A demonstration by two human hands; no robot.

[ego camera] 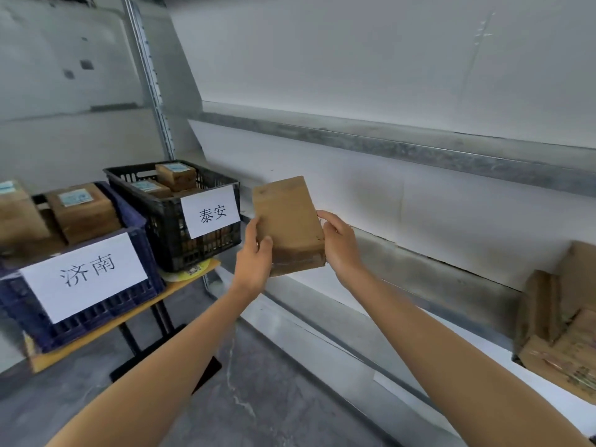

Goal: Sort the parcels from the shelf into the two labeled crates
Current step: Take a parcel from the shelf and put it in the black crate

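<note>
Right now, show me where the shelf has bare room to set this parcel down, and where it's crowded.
Bare: the white shelf board between the held parcel and the stack of parcels at the far right. Crowded: that right end, and the blue crate, heaped above its rim. The black crate also holds parcels.

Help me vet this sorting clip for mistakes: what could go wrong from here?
1. The parcel shows no label on the side facing the camera, so it could land in the black crate when it belongs in the blue crate, or the reverse.
2. The left hand and right hand grip it only by its side edges; it could slip.
3. The stacked parcels in the blue crate stand above its rim; another may slide off.
</note>
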